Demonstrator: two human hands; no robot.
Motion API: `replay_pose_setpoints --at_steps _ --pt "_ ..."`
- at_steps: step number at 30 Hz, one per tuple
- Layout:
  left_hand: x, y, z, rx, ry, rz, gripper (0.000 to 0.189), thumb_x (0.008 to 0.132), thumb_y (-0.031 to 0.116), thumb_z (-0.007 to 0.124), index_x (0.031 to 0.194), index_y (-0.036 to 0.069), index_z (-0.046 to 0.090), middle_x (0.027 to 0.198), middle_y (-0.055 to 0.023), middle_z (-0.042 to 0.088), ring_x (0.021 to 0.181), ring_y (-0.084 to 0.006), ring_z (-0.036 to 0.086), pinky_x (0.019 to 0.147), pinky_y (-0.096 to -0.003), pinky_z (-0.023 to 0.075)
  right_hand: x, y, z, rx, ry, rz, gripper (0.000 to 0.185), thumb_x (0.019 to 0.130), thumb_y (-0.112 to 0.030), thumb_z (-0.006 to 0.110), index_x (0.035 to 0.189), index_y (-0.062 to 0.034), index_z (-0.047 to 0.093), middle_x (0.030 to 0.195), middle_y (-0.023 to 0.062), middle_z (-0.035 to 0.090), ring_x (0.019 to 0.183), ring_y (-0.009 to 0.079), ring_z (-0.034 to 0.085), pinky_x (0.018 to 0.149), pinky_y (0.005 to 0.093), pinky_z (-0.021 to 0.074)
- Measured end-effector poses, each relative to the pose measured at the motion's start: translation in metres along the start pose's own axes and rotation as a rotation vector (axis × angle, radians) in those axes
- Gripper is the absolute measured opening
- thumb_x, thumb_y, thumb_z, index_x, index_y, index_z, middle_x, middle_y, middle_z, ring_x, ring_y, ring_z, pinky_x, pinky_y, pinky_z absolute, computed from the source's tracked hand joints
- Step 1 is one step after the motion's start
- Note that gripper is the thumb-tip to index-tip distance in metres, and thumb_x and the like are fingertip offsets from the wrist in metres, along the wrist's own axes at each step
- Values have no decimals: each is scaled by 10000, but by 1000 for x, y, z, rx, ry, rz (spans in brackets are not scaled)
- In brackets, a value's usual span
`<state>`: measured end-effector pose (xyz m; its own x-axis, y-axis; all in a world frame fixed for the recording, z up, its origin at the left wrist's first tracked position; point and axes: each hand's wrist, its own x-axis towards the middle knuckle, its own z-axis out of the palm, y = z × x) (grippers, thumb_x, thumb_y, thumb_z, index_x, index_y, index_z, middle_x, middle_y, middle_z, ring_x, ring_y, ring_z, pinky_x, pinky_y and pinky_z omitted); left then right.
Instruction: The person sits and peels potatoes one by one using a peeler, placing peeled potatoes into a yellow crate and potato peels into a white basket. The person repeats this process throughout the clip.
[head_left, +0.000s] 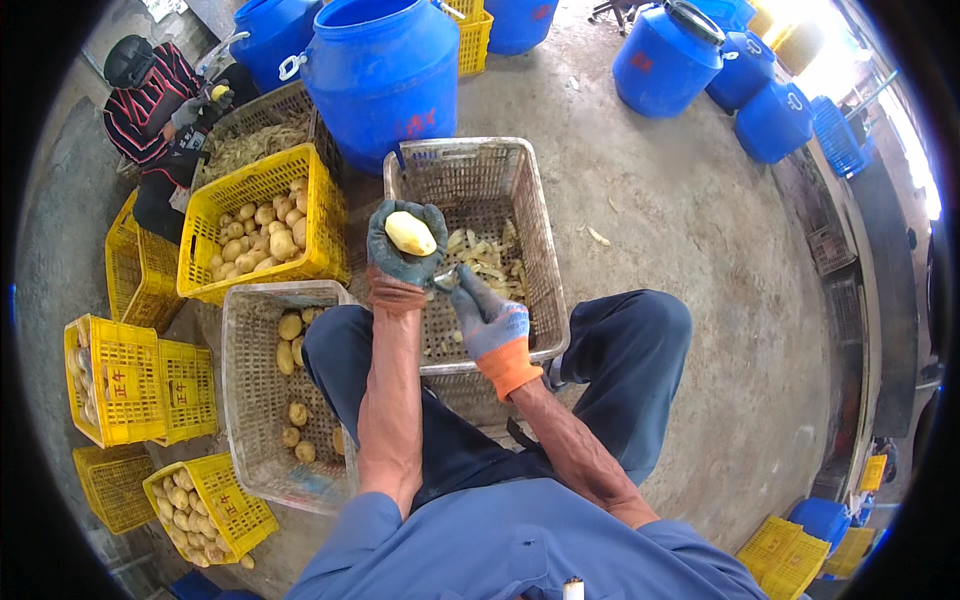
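My left hand (406, 244), in a dark rubber-coated glove, holds a pale peeled potato (410, 233) in its palm above the left side of a dirty plastic crate. In a grey and orange glove, my right hand (487, 319) grips a small metal-bladed tool (447, 279), perhaps a peeler, just below and right of the potato; the fingers hide its handle. Strips of peel (487, 259) lie on the floor of the peel crate (556, 300) between my knees. A second whitish crate (232, 420), left of my leg, contains several potatoes (290, 326).
A yellow crate (196, 225) full of potatoes stands at the upper left. Beyond it sits a gloved co-worker (154, 112) holding a potato. A large blue barrel (382, 82) stands behind the peel crate. More yellow crates (120, 382) are on the left, and blue barrels (667, 60) at the upper right.
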<state>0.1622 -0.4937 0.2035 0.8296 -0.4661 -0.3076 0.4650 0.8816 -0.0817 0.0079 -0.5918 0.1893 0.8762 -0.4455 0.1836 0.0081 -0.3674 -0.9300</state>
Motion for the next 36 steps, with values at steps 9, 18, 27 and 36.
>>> replay_pose_setpoints --at_steps 9,18,27,36 --pt "6 15 -12 157 -225 24 206 969 231 659 886 56 729 883 -111 752 875 -270 717 972 -470 575 19 -49 -13 185 -24 -14 375 914 -138 762 1281 -66 735 1022 220 767 918 348 764 778 371 579" --pt "-2 3 -14 189 -258 84 285 1030 278 572 917 58 714 895 -135 747 895 -300 713 950 -478 573 19 -36 -5 27 -107 -75 364 950 -103 736 1305 -26 718 1012 140 780 841 190 700 729 329 561" --pt "15 26 -43 172 -156 65 252 1003 297 633 891 91 723 849 -96 756 839 -295 733 991 -513 580 23 -62 -9 -198 -239 203 393 941 -190 754 1313 -68 717 1070 252 750 921 333 764 803 361 574" --pt "6 6 -29 391 1 273 316 1033 320 662 1203 55 648 1018 -127 720 904 -286 714 911 -473 601 45 -57 5 66 -36 108 389 987 -71 696 1364 20 665 1111 102 790 926 88 676 825 251 550"
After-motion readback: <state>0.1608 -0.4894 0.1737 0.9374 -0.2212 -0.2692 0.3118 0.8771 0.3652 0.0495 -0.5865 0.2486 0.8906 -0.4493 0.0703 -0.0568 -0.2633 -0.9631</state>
